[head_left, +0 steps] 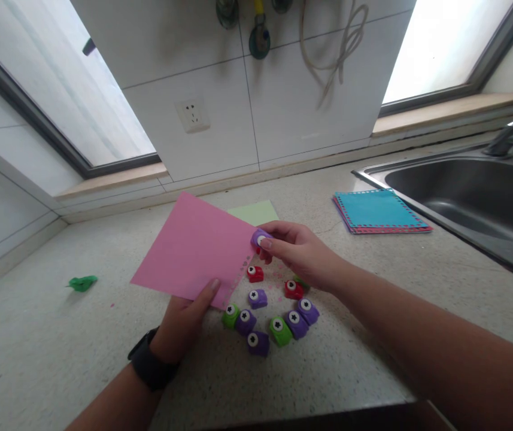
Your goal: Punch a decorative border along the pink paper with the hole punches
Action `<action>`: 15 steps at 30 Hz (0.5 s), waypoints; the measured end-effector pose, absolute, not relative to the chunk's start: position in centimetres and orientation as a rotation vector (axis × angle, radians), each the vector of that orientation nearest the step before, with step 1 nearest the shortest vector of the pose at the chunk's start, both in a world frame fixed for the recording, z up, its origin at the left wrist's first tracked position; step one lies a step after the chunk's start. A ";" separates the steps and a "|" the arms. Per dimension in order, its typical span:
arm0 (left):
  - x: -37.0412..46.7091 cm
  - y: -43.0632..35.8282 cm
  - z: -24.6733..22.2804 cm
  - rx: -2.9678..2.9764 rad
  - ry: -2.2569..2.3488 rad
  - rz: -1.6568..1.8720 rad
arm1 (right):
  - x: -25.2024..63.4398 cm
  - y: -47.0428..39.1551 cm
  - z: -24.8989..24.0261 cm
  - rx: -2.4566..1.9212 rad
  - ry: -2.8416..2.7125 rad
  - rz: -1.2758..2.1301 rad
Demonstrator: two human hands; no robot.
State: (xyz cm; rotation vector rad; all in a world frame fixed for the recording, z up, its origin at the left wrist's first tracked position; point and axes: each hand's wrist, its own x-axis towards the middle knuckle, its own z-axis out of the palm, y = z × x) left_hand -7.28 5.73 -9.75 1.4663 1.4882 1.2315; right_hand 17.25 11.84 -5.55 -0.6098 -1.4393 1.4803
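A pink sheet of paper (188,248) is held up at an angle, with small holes along its right edge. My left hand (191,317) grips its lower edge, thumb on top and fingers beneath. At the sheet's right corner, my right hand (299,251) pinches a purple craft punch (260,238) against the paper. Below and between the hands lie several small punches, among them a red one (255,274), a purple one (257,298) and a green one (280,331). Tiny pink paper bits are scattered near the red punches.
A pale green sheet (258,211) lies behind the pink one. To the right is a stack of blue and pink sheets (379,209) with punched edges, beside a metal sink (471,185). A green scrap (82,283) lies at the left on the speckled counter (58,347).
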 end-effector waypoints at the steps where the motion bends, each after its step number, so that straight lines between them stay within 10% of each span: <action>1: -7.2 5.7 -9.6 1.480 1.503 1.220 | 17.3 11.8 -5.5 -0.608 -1.439 1.484; 15: -6.7 5.5 -9.0 1.552 1.573 1.183 | 17.3 11.3 -4.9 -0.681 -1.487 1.443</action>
